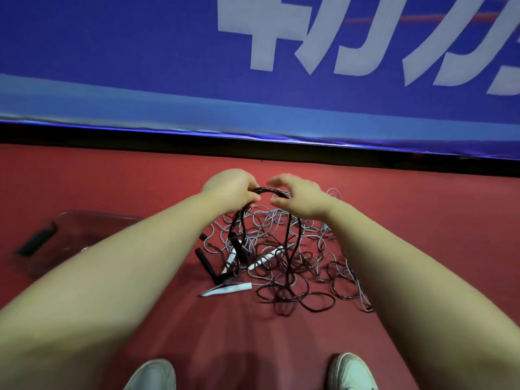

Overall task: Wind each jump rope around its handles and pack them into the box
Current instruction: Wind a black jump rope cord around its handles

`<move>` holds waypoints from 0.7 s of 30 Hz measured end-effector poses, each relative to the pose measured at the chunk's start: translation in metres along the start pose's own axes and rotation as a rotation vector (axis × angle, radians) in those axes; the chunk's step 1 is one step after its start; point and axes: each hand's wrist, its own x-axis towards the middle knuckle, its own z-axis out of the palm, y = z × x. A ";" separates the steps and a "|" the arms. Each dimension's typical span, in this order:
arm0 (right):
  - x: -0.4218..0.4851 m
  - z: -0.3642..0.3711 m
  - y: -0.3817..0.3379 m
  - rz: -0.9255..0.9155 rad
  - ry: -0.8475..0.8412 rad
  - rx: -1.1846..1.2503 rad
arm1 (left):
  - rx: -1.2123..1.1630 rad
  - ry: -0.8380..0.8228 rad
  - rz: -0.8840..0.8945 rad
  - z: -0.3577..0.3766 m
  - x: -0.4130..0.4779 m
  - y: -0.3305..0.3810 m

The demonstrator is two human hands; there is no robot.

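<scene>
A tangled pile of jump ropes (284,249), black and grey cords with black and white handles, lies on the red floor. My left hand (233,190) grips a bundle of black rope (267,190) lifted above the pile; its loops hang down to the floor. My right hand (298,197) hovers at the other side of the arch, fingers curved and apart, and whether they touch the cord is unclear. A black handle (206,261) and white handles (228,288) lie at the pile's left edge. The clear plastic box (73,229) sits on the floor at left.
A black handle-like piece (36,242) lies in or on the clear box. A blue banner wall (253,66) with white lettering closes off the far side, with a black strip at its base. My two white shoes (153,374) show at the bottom edge.
</scene>
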 end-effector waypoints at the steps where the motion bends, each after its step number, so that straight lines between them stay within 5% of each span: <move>1: 0.000 0.003 -0.004 -0.011 -0.036 0.064 | 0.014 0.012 -0.004 -0.001 -0.001 0.000; 4: -0.002 0.004 -0.010 -0.009 -0.070 0.234 | 0.005 0.019 -0.002 -0.003 -0.004 -0.009; 11: -0.001 -0.018 -0.025 -0.224 0.224 -0.026 | -0.300 -0.181 0.068 0.028 -0.015 -0.056; 15: -0.001 -0.028 -0.015 -0.306 0.378 -0.136 | -0.382 -0.142 0.050 0.039 -0.021 -0.069; 21: 0.005 -0.021 0.010 -0.086 0.457 0.004 | -0.429 -0.187 0.100 0.032 -0.016 -0.053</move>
